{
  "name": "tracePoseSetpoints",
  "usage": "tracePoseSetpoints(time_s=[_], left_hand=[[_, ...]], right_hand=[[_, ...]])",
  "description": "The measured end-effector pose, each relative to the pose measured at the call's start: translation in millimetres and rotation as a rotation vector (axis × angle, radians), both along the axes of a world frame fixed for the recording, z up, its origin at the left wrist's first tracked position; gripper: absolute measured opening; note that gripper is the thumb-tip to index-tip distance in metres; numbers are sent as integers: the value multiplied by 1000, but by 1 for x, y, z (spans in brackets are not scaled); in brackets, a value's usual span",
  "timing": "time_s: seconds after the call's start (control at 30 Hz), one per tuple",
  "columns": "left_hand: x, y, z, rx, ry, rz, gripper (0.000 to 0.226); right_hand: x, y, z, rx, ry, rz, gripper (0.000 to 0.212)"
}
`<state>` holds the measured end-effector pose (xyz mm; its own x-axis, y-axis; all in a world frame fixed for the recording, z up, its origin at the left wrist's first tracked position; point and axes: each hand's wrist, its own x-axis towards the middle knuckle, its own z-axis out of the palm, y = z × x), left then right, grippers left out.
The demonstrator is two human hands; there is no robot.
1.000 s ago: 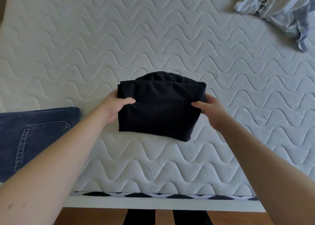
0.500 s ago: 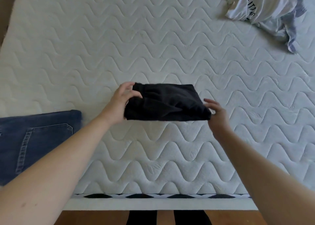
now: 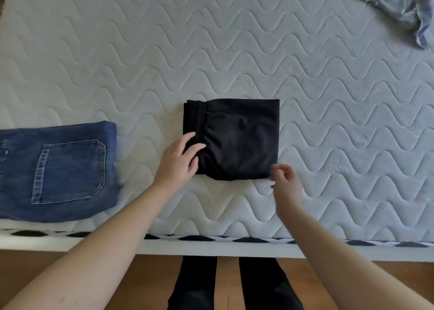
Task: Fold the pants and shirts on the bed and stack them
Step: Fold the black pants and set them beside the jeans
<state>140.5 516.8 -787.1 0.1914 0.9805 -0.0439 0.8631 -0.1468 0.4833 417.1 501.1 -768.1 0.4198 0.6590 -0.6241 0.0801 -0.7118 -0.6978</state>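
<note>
While folded black pants [image 3: 237, 140] lie flat, left hand [image 3: 179, 160] touches them.

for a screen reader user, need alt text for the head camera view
A folded black garment lies flat on a white quilted mattress, left hand resting on its edge, right hand at its near corner. Folded jeans lie left; crumpled pale clothes far right.
</note>
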Motion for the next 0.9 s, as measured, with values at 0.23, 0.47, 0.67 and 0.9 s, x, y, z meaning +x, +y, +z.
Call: tracePoseSetpoints(time_s=[0.23,0.47,0.67,0.9], left_hand=[[11,6,-6,-169,223,-219,65],[4,19,0,-3,90,-178,54],[-4,17,5,206,145,-112,49],[4,-7,-12,-6,260,-68,48]], right_hand=[[-74,-13,7,-433,582,-225,22],[-93,4,-3,-359,797,-465,23],[-94,32,-4,-213,963,-618,44],[-84,15,-19,-350,828,-476,39]])
